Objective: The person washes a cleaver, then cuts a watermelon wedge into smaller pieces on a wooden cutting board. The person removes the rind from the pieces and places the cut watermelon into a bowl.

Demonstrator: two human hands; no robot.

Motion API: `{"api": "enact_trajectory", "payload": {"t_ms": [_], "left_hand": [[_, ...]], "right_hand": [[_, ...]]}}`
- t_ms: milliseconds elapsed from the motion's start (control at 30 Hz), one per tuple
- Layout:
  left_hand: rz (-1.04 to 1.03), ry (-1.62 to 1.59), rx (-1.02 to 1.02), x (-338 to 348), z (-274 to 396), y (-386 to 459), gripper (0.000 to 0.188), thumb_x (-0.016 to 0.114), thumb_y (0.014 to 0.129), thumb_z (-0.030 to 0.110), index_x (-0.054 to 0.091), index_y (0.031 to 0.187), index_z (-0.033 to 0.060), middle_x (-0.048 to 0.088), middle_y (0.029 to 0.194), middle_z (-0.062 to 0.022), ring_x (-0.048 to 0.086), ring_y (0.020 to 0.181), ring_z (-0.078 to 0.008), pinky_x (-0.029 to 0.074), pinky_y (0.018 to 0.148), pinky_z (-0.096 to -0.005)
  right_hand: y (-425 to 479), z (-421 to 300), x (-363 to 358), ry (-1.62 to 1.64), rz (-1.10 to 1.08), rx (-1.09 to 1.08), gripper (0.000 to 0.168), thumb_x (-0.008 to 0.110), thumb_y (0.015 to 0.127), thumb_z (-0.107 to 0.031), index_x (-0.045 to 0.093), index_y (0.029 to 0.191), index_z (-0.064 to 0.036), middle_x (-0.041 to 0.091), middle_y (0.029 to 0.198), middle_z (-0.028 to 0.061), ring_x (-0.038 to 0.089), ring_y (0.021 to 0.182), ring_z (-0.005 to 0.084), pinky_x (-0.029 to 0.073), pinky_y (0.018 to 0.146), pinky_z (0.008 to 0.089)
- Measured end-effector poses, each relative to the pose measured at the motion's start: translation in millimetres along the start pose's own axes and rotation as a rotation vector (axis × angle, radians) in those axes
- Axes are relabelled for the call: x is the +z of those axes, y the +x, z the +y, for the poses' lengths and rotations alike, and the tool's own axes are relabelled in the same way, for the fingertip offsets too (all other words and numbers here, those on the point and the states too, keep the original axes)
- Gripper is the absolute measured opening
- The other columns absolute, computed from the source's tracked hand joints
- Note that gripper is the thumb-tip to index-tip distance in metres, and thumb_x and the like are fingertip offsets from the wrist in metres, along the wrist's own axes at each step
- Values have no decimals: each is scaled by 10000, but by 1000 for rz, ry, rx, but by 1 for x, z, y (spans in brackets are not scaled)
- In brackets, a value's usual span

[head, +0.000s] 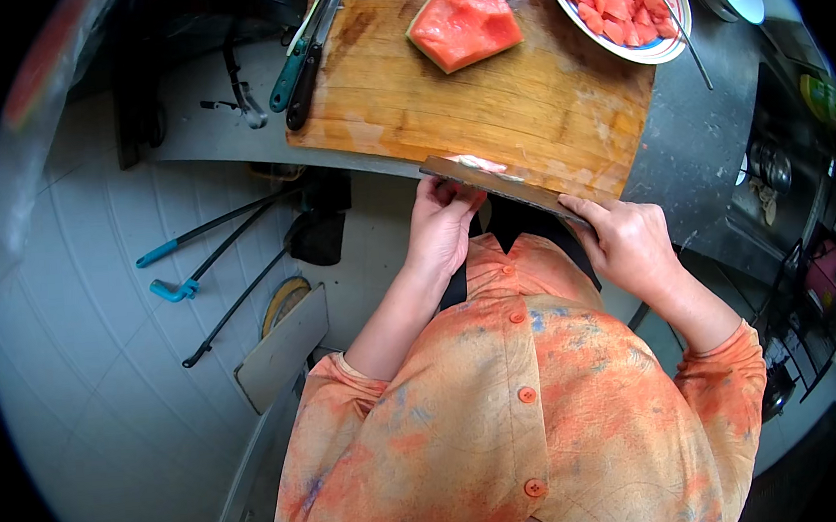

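Note:
A wide dark blade [500,186], likely a cleaver, is seen nearly edge-on along the front edge of the wooden cutting board [393,110]. At its right end my right hand [623,236] grips it, the thumb and fingers around that end. Under the left end is my left hand [444,223], its fingers curled close against the blade; whether they hold anything is hidden. Pale pink-white scraps [480,163] lie just behind the blade on the board. Farther back rests a thick chunk of watermelon [467,21] with green rind along its lower edge.
A bowl [654,55] of cut watermelon stands at the back right, a metal spoon [690,45] sticking out over its rim. Two knives, one green-handled [289,77] and one black-handled [304,91], lie at the board's left edge. Long-handled tools [224,245] lean at left.

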State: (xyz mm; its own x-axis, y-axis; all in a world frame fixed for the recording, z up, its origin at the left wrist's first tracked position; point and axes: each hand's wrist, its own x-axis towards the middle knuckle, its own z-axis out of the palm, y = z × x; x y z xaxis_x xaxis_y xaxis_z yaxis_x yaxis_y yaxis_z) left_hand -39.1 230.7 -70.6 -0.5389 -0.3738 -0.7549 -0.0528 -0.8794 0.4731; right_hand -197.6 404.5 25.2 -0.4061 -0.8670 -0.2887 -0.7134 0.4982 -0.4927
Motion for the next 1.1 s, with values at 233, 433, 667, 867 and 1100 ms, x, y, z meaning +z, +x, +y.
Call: {"api": "enact_trajectory", "payload": {"t_ms": [233,433,667,867,1100], "left_hand": [[31,35,12,-7,-3,3,446,570,866,-128,352,1219,34,509,1176,-145,592,1077,-238,517,963,-415],[48,24,24,-7,-5,3,359,574,905,-79,383,1186,36,550,1126,-119,598,1051,-238,489,987,-458],[36,37,22,-7,-4,2,337,588,934,-26,393,1204,30,560,1143,-121,589,1090,-250,465,1007,-456],[56,39,-37,1,3,0,416,628,929,14,352,1241,12,533,1255,-189,574,1160,-243,494,984,-386],[28,22,3,-6,-2,3,429,623,889,-71,361,1221,2,526,1166,-145,588,1075,-215,516,989,-384]], "right_hand": [[11,0,-6,9,-90,3,212,646,874,-208,676,1036,-73,661,697,148,655,625,324,506,536,426],[19,-3,-1,16,-122,17,210,623,889,-207,671,1035,-62,660,698,156,654,628,331,504,541,436],[23,-2,19,-51,-105,44,232,622,883,-189,671,1081,-77,656,686,154,648,612,329,505,539,441],[22,3,12,52,14,87,209,635,879,-199,691,1066,-125,658,690,136,647,612,327,504,533,426],[12,-10,-12,36,-115,82,215,654,876,-215,696,1047,-93,658,693,146,653,629,319,504,536,425]]}}
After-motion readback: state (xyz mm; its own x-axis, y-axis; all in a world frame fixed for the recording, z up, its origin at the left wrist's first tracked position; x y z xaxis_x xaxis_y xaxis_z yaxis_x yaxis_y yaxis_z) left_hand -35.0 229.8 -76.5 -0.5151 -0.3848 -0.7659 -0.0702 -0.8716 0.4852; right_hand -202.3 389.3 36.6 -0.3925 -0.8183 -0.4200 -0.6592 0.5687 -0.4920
